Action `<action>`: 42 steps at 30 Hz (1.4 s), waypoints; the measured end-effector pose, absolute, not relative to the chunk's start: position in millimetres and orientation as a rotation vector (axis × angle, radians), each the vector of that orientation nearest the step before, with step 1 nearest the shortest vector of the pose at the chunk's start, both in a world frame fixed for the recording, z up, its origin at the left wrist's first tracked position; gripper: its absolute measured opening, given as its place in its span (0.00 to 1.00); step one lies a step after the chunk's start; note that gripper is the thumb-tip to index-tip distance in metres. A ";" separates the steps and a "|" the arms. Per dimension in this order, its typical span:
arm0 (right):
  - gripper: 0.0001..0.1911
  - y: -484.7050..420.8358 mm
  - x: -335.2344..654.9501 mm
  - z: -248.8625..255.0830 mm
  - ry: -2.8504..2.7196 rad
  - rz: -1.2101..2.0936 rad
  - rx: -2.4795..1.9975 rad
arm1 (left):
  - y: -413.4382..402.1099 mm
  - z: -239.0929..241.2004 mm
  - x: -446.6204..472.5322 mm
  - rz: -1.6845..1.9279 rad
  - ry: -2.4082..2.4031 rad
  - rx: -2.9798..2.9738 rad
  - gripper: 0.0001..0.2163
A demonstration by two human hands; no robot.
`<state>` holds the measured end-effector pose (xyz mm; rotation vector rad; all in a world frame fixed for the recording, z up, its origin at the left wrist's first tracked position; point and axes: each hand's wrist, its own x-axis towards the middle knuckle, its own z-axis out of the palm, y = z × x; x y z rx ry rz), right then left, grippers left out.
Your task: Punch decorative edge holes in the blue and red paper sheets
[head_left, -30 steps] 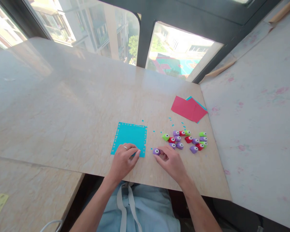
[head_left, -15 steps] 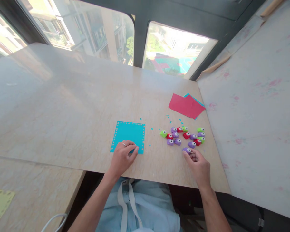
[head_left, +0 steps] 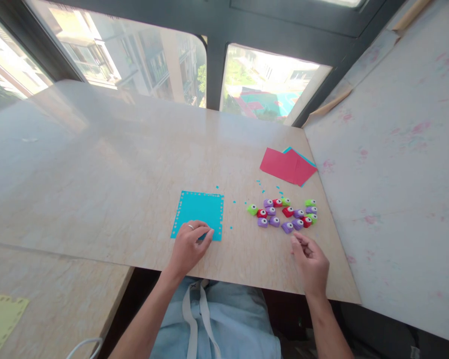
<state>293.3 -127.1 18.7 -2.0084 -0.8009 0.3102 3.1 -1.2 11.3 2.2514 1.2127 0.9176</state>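
A square of blue paper (head_left: 200,209) with small punched holes along its edges lies on the table. My left hand (head_left: 192,242) rests over its lower part, thumb and index finger pinched together; whether anything is between them is hidden. To the right stands a loose group of small craft punches in purple, red and green, each with a white eye-like spot. The nearest purple craft punch (head_left: 287,228) stands just beyond my right hand (head_left: 310,257). That hand is apart from it, fingers curled in with the thumb against them, nothing visible in its grip.
Red paper sheets (head_left: 280,162) lie over blue ones at the back right, near the flowered wall (head_left: 389,189). Tiny blue paper bits (head_left: 262,191) are scattered around the punches. Yellow punched paper (head_left: 3,319) lies on the lower-left surface. Windows (head_left: 269,80) border the table's far side.
My right hand has let go of the purple craft punch, now standing by the others, and has drawn back slightly toward me. My left hand stays over the blue paper.
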 end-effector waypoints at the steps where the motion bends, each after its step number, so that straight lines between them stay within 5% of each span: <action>1: 0.20 -132.3 289.8 17.3 -0.799 0.309 -1.971 | -0.9 11.4 3.1 0.926 1.209 2.257 0.10; 7: 0.11 -149.4 272.3 6.1 -1.092 0.386 -1.859 | -0.8 14.7 2.5 0.998 1.136 2.342 0.08; 42: 0.19 -108.2 262.8 8.4 -0.761 0.459 -1.797 | -56.8 15.6 30.9 0.929 0.944 2.077 0.09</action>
